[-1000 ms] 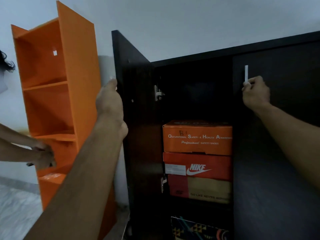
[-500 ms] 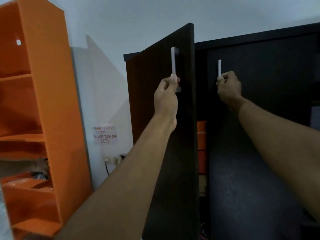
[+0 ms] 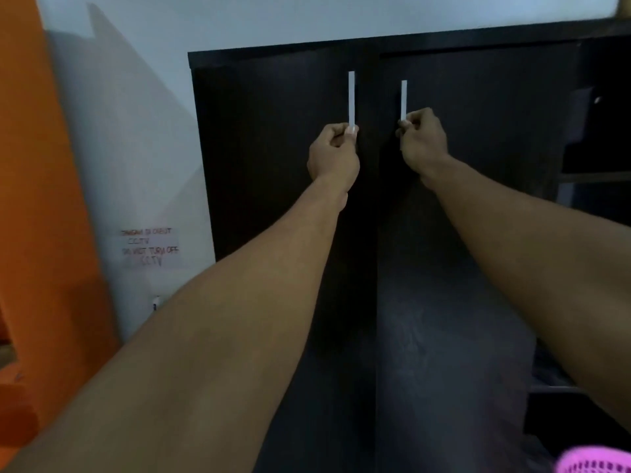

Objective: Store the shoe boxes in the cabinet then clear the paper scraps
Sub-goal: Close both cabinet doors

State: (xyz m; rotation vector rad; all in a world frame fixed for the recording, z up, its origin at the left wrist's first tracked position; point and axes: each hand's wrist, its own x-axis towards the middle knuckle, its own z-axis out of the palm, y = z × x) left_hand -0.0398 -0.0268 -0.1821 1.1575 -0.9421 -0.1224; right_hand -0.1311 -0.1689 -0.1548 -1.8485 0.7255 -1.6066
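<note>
A second ago the left door stood wide open and I could see the stacked shoe boxes inside; half a second ago it was swinging in; now both doors of the cabinet [image 3: 280, 158] sit flush, with only a thin dark seam between them. I read that as the storing part done, or as good as done, with the paper scraps next, though none show in this view. My left hand [image 3: 334, 155] has its fingers curled round the bottom end of the left handle [image 3: 351, 97], thumb tip against the white bar, and my right hand [image 3: 423, 138] pinches the bottom end of the right handle [image 3: 404, 99] in the same way, so both sets of fingers are clamped on the pulls, not loose. The shoe boxes are out of sight, presumably behind the doors, and I cannot check their stacking from here. The cabinet looks matte and very dark, its two slim white handles upright and just apart either side of the seam. Left of it are the pale wall with a handwritten notice [image 3: 150, 245] and the orange shelf [image 3: 41, 199]; a pink basket [image 3: 596, 460] peeps in at the lower right corner
</note>
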